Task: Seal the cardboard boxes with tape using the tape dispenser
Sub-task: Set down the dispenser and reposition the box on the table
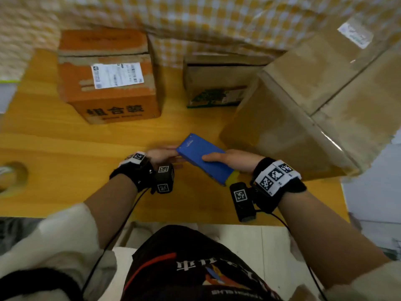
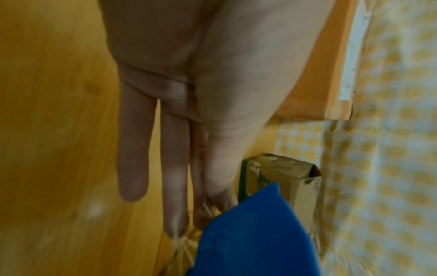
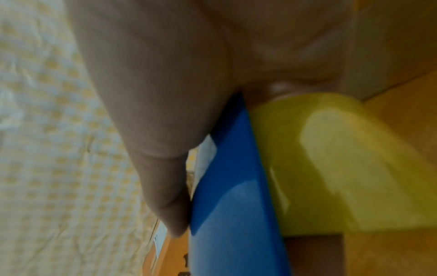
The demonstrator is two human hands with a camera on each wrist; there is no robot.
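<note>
My right hand (image 1: pixel 230 159) grips a blue tape dispenser (image 1: pixel 204 157) just above the yellow wooden table, thumb on its flat top. Its yellowish tape roll (image 3: pixel 331 168) sits under my palm in the right wrist view. My left hand (image 1: pixel 160 155) reaches the dispenser's front end, and its thumb and a fingertip meet on crinkled clear tape (image 2: pixel 201 214) there. The other fingers (image 2: pixel 132 168) stay straight. An orange cardboard box (image 1: pixel 108 74) stands back left, a small green-printed box (image 1: pixel 217 83) back centre, and a large brown box (image 1: pixel 303 109) at the right.
The table (image 1: pixel 65 148) ends at a front edge near my body, and its right edge runs by the large box. A yellow checked cloth (image 1: pixel 217 18) hangs behind the boxes. There is a round shape (image 1: pixel 15 177) at the table's far left.
</note>
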